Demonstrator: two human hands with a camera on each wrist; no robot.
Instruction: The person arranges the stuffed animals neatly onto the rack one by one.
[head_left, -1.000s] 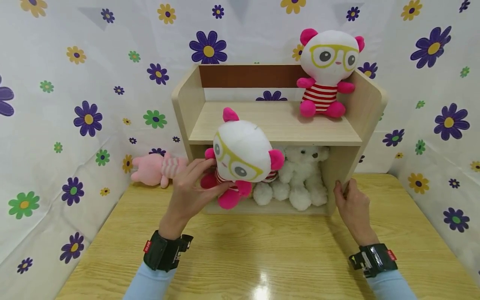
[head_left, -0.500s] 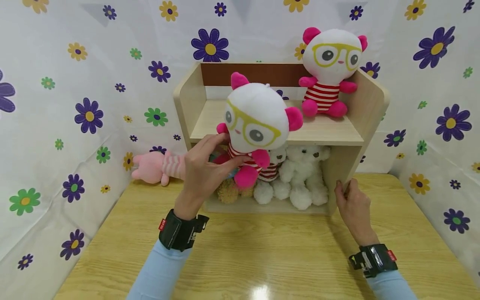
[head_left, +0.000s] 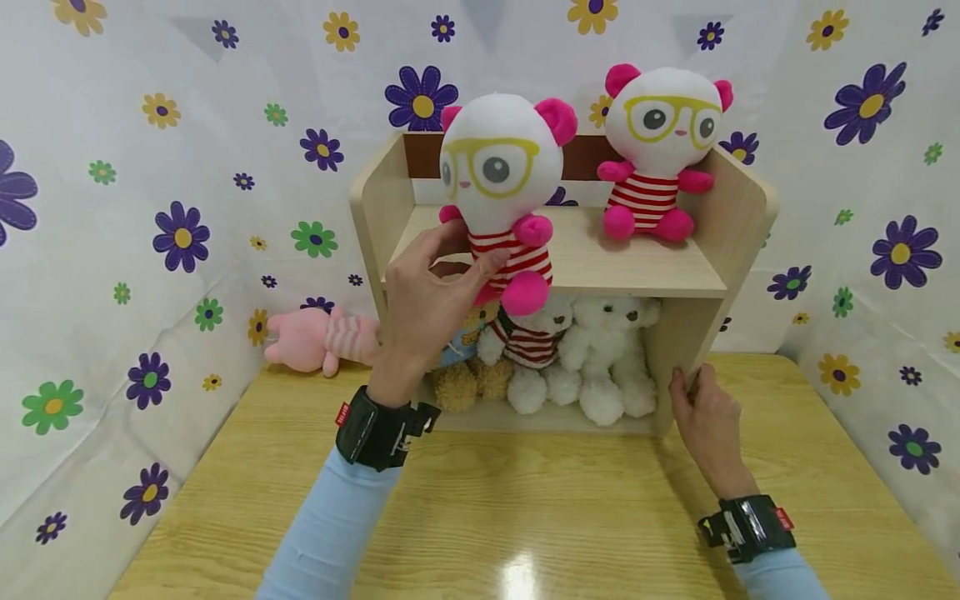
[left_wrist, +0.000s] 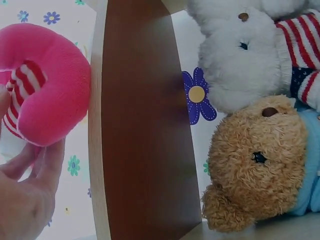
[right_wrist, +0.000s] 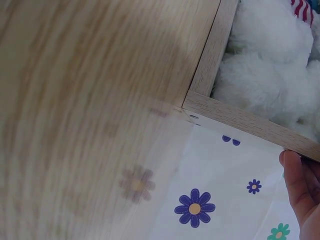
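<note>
My left hand (head_left: 431, 292) grips a plush panda (head_left: 498, 167) with yellow glasses, pink ears and a red-striped body. It is held upright in front of the upper shelf board (head_left: 630, 262). In the left wrist view, the panda's pink feet (left_wrist: 60, 100) show beside the board edge, with my fingers around its body. My right hand (head_left: 708, 421) holds the front edge of the right side panel (head_left: 686, 350), thumb and fingers on either side. A matching panda (head_left: 652, 158) sits at the right end of the upper shelf.
Below sit a brown teddy (head_left: 457, 383), a white bear in a striped sweater (head_left: 532, 346) and a plain white bear (head_left: 611, 358). A pink plush toy (head_left: 318, 337) lies on the table (head_left: 480, 508) left of the shelf. Flowered cloth (head_left: 150, 275) hangs behind.
My left hand has lifted the panda from before the lower compartment to the upper shelf's height, slightly rightward, and turned it more upright. The right hand stays on the side panel.
</note>
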